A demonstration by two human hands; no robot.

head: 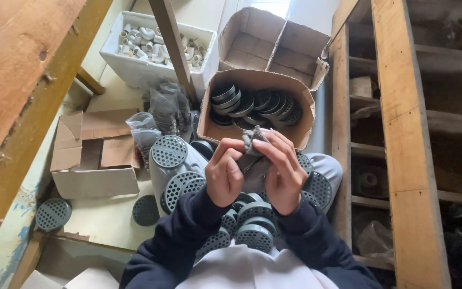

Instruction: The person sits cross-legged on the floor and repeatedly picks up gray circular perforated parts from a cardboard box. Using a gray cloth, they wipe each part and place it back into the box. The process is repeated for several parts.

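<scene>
1. Head view, hands: we find the left hand (224,172) and the right hand (283,171) raised together over the lap, both clenched on a small grey cloth (252,137). The cloth bunches up above the fingertips and sits between the two hands, just in front of the near wall of the open carton.
2. Head view, lap: we note a heap of grey perforated round caps (255,219) resting on the person's legs, directly below the hands. Some lie face up, some on edge. Whether the cloth wraps one of these pieces we cannot tell, since the fingers cover that spot.
3. Head view, ahead of the hands: an open cardboard box (209,112) holds dark round caps stacked on edge. A second, empty cardboard box (266,40) stands behind it.
4. Head view, upper left: a white foam box (129,67) contains white pipe elbows. Clear plastic bags (159,115) lie between it and the lap.
5. Head view, left floor: a flattened carton (94,155) lies open, with two loose grey caps (53,214) near it.
6. Head view, right: a wooden shelf frame (397,134) stands close beside the person's right arm, its contents dim
</scene>
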